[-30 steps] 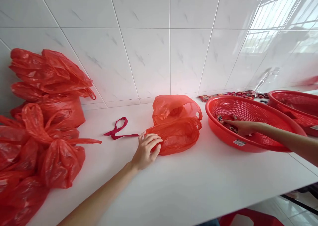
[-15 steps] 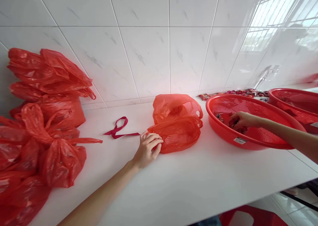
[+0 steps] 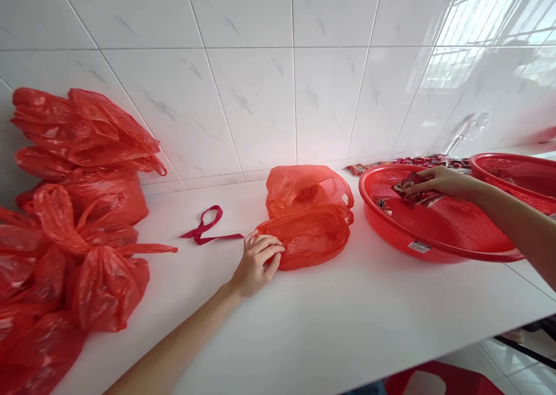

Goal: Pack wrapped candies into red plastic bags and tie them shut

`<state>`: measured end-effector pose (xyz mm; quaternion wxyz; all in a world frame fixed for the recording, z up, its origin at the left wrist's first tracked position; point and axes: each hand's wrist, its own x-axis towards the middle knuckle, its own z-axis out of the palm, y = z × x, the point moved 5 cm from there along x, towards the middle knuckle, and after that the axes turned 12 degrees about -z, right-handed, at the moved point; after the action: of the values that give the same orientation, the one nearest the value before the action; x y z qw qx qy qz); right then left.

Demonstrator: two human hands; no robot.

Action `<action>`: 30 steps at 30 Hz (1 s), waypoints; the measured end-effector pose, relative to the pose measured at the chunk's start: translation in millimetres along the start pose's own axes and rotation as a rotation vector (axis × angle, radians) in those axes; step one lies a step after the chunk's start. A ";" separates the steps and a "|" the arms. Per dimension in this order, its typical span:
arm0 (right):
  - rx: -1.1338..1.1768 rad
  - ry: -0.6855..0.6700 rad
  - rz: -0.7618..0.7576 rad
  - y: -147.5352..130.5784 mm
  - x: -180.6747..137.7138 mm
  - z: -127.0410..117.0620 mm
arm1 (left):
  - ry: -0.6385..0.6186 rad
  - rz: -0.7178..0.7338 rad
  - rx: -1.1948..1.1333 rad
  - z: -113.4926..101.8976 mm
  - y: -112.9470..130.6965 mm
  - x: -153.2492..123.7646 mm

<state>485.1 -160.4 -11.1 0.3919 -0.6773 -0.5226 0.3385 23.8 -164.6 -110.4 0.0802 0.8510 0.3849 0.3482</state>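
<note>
My left hand [image 3: 257, 266] is closed on the near left edge of a thin red plastic bag [image 3: 316, 237], which lies on the white counter with its mouth spread. Over the red perforated basket [image 3: 434, 251], my right hand [image 3: 449, 182] grips several small wrapped snack packets [image 3: 410, 189], dark red and brown. Another packet [image 3: 383, 206] rests inside the basket near its left wall. A dark red ribbon [image 3: 212, 234] lies to the left of the bag, close to my left fingertips.
Filled red plastic bags [image 3: 102, 273] are piled on the left, some knotted. A second red basket [image 3: 516, 172] stands at the right. Loose packets [image 3: 358, 169] line the tiled wall [image 3: 247, 105]. Below the counter's front edge is a red stool [image 3: 456, 377].
My right hand has risen from the basket's bottom, bringing several snack packets up toward the rim. My left hand has stayed on the bag.
</note>
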 end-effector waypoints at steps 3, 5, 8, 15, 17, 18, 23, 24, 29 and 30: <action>0.064 -0.019 -0.092 -14.3 1.3 5.1 | 0.003 0.010 0.006 -0.6 0.6 0.0; 0.111 -0.046 -0.144 -29.4 -2.1 11.0 | 0.011 0.016 0.007 -1.1 0.9 0.1; 0.168 -0.082 -0.222 -59.5 -12.9 25.1 | 0.018 0.021 0.013 -1.3 1.2 0.4; 0.087 -0.287 -0.491 -121.1 -39.5 114.1 | -0.060 0.016 0.060 0.9 4.8 -1.2; -0.089 -0.346 -0.572 -126.2 -40.6 148.3 | -0.087 -0.001 0.063 1.8 4.9 -1.8; -0.198 -0.363 -0.624 -127.2 -40.2 164.1 | -0.091 -0.012 0.063 2.0 4.6 -2.0; -0.303 -0.475 -0.656 -116.1 -34.0 218.5 | -0.094 -0.083 0.046 3.2 1.6 -1.5; -0.277 -0.482 -0.654 -113.9 -33.2 223.3 | -0.099 -0.097 0.042 3.7 1.1 -1.4; -0.199 -0.367 -0.828 -115.8 -36.4 230.8 | -0.125 -0.121 0.016 4.9 1.3 -1.7; -0.184 -0.347 -0.850 -115.9 -37.8 231.9 | -0.127 -0.114 0.010 4.8 1.9 -1.7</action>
<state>223.9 -139.1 -14.2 0.3409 -0.3686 -0.8393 0.2086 27.3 -166.5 -114.1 0.1197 0.8483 0.4287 0.2866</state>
